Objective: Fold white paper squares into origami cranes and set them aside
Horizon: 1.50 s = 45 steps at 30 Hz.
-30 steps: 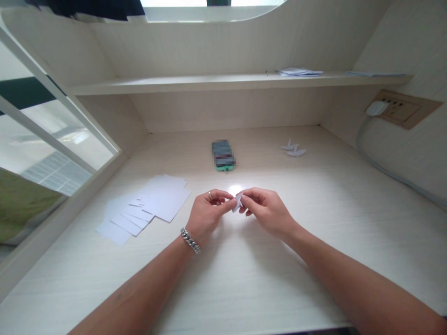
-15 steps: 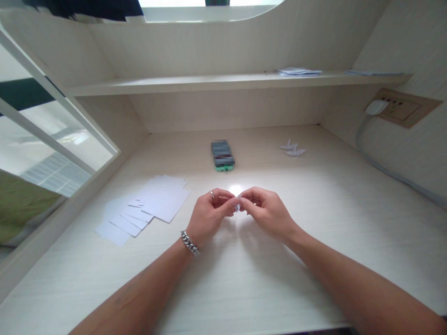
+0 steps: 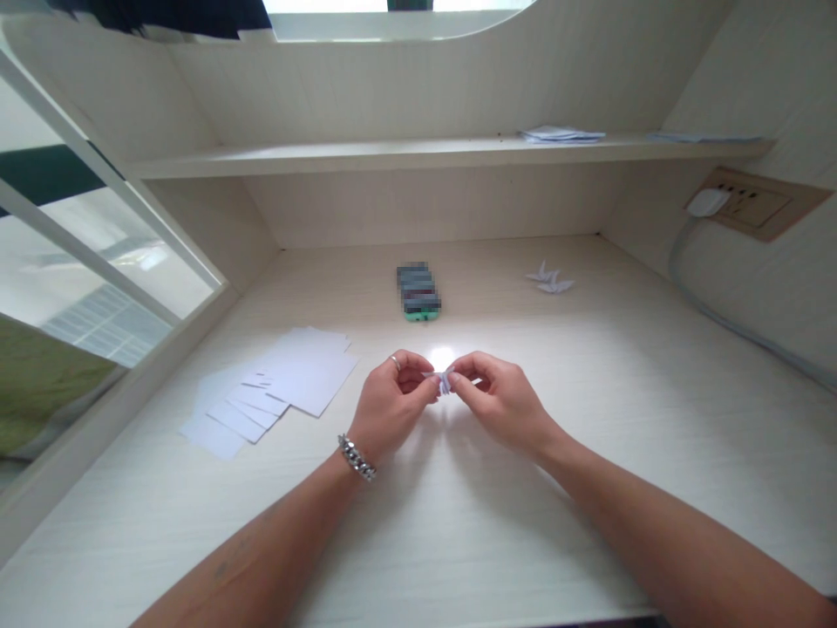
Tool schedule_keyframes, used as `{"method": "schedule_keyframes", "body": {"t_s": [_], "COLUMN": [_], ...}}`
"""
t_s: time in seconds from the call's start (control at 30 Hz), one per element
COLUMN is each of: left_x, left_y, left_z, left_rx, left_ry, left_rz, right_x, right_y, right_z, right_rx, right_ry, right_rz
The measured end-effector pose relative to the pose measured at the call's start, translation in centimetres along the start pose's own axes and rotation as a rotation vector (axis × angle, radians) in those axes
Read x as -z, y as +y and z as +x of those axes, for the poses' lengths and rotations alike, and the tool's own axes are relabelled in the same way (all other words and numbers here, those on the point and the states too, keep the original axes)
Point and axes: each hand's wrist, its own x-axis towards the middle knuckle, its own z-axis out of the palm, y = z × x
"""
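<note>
A small folded white paper (image 3: 445,382) is pinched by the fingertips of the left hand (image 3: 392,397) and the right hand (image 3: 498,392), roughly midway between the side edges of a pale desk (image 3: 418,541). White sheets (image 3: 317,371) are spread near its left edge, folded paper pieces (image 3: 553,283) set toward its back right corner. Papers (image 3: 561,135) are stacked toward the right end of the shelf (image 3: 359,159) above.

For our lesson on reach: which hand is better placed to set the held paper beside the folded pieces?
Probably the right hand: it pinches the held paper, and the folded pieces lie nearer it than the left hand.
</note>
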Motion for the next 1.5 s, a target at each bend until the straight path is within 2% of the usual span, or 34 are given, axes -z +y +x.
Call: {"method": "schedule_keyframes", "body": {"t_s": [0.07, 0.17, 0.23, 0.3, 0.53, 0.63, 0.7, 0.9, 1.0, 1.13, 1.23, 1.3, 1.37, 1.5], "left_x": [0.1, 0.1, 0.2, 0.2, 0.1, -0.1, -0.1, 0.2, 0.3, 0.4, 0.4, 0.6, 0.7, 0.9], "left_y": [0.1, 0.3, 0.2, 0.1, 0.0, 0.4, 0.5, 0.5, 0.6, 0.8, 1.1, 1.2, 1.2, 1.0], "left_z": [0.1, 0.2, 0.3, 0.3, -0.7, -1.0, -1.0, -0.8, -0.8, -0.8, -0.8, -0.7, -0.6, -0.3], "left_rx": [0.018, 0.027, -0.012, -0.076, -0.405, -0.482, -0.493, -0.358, -0.321, -0.338, -0.352, -0.296, -0.181, 0.044], "left_ry": [0.007, 0.086, 0.14, 0.161, 0.094, 0.068, 0.064, 0.006, -0.053, -0.162, -0.231, -0.286, -0.335, -0.39], "left_rz": [-0.011, -0.068, -0.077, -0.024, 0.521, 0.644, 0.646, 0.58, 0.711, 0.929, 0.981, 0.927, 0.806, 0.4], "right_x": [0.0, 0.2, 0.4, 0.5, 0.6, 0.5, 0.4, 0.3, 0.4, 0.6, 0.8, 1.0, 1.1, 1.3], "right_y": [0.0, 0.4, 0.7, 0.9, 0.5, 0.4, 0.4, 0.3, 0.2, 0.1, 0.0, 0.0, 0.0, 0.2], "right_z": [0.1, 0.6, 1.0, 1.3, 0.6, 0.4, 0.4, 0.4, 0.2, 0.1, 0.2, 0.3, 0.4, 0.6], "right_rx": [-0.011, -0.126, -0.227, -0.257, -0.055, -0.039, -0.045, 0.021, 0.077, 0.114, 0.123, 0.114, 0.077, -0.108], "right_ry": [0.005, 0.023, 0.027, 0.013, -0.109, -0.159, -0.182, -0.248, -0.271, -0.279, -0.31, -0.35, -0.394, -0.467], "right_rz": [0.022, 0.157, 0.258, 0.265, -0.271, -0.402, -0.463, -0.487, -0.534, -0.604, -0.608, -0.562, -0.44, 0.053]}}
